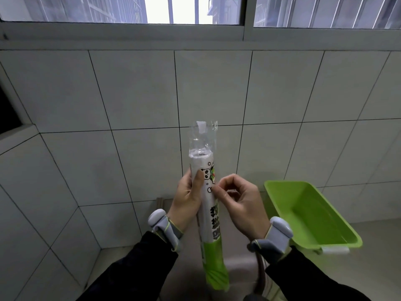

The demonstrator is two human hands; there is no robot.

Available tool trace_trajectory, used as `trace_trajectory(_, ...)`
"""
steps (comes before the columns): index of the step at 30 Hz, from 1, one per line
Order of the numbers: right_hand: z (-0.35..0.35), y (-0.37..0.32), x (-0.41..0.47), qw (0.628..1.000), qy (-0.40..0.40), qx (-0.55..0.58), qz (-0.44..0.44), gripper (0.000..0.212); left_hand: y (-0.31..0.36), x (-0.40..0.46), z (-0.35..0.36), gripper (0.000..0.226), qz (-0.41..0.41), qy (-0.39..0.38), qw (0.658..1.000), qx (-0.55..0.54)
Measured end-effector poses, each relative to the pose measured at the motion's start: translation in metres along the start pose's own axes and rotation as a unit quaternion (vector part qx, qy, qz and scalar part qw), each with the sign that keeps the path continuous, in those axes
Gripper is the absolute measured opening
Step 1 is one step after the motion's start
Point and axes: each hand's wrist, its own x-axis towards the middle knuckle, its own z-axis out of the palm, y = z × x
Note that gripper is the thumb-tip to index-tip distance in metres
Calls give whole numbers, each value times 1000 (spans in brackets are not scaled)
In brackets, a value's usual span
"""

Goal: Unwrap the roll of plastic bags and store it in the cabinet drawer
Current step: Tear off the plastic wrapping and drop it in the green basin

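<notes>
Standing upright, roll (209, 205) gripped by left hand (187, 197), clear end up.

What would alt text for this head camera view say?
A person's left hand holds a wrapped roll of plastic bags upright while the right hand pinches its wrapper. A green plastic bin sits right, against a tiled wall.

a single wide-angle view from the person's head, facing forward and slightly down at a tiled wall (134, 90) close ahead. the window (195, 9) runs along the top edge, and straight lines bow toward the frame's sides. both hands are near the lens, low and central: left hand (187, 196), right hand (240, 200), with the roll (209, 213) upright between them. a green tub (312, 213) sits at lower right.
</notes>
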Motion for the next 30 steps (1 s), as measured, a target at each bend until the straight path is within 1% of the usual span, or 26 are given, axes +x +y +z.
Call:
trace_trajectory(3, 1, 0, -4, 999, 8, -35, -20, 13, 1, 3, -1, 61, 11, 19, 1000, 20)
trace_trajectory(4, 2, -2, -5, 998, 12, -46, -28, 13, 1, 3, -1, 60, 16, 27, 999, 23)
trace_trajectory(7, 3, -8, -7, 997, 26, -66, -43, 14, 4, 6, 1, 73, 24, 33, 999, 34)
trace_trajectory(9, 3, -13, -7, 995, 31, -73, -56, 14, 7, 6, 2, 76, 30, 32, 999, 32)
trace_trajectory(12, 4, -19, -9, 994, 14, -81, -70, 12, 8, 7, 2, 76, 34, 47, 998, 36)
trace_trajectory(14, 3, -21, -9, 996, 1, -66, -67, 11, 8, 6, 3, 73, 33, 53, 998, 24)
trace_trajectory(16, 0, -20, -6, 998, -8, -28, -51, 11, 9, 6, 3, 64, 24, 63, 998, 2)
trace_trajectory(18, -4, -13, -5, 999, -20, 4, -32, 21, 10, 5, 3, 51, 14, 68, 997, -18)
trace_trajectory(19, -5, -9, -6, 999, -27, 7, -23, 30, 10, 5, 3, 50, 8, 68, 997, -33)
trace_trajectory(21, -6, 2, -13, 999, -37, 2, 3, 44, 12, 4, 5, 56, -7, 73, 995, -66)
trace_trajectory(22, -7, 8, -18, 999, -41, -1, 15, 46, 13, 5, 6, 59, -13, 81, 993, -81)
trace_trajectory(25, -5, 22, -29, 998, -64, -5, 24, 38, 17, 9, 7, 61, -28, 100, 988, -114)
trace_trajectory(30, -4, 26, -37, 998, -63, -14, 15, 25, 21, 9, 8, 59, -27, 114, 984, -134)
